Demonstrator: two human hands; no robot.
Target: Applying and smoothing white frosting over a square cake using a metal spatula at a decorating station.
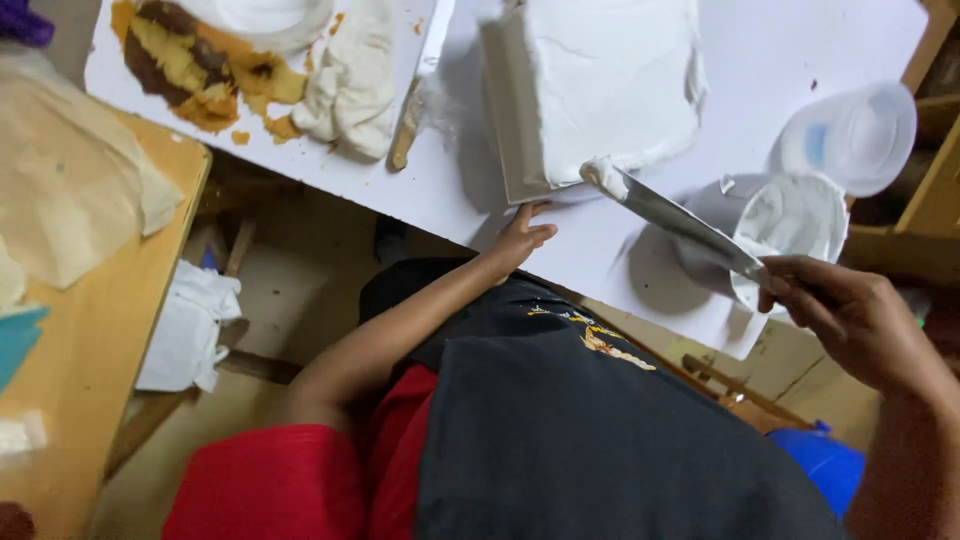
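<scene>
A square cake covered in white icing stands on a board on the white table. My right hand grips a long metal spatula whose blade tip, loaded with white cream, touches the cake's near side. My left hand rests with spread fingers on the table's edge, touching the near corner of the cake board.
A bowl of white cream and a clear plastic cup sit at the right. Cake scraps, a lump of white icing and a wooden-handled knife lie at the left. A wooden table with paper stands at the far left.
</scene>
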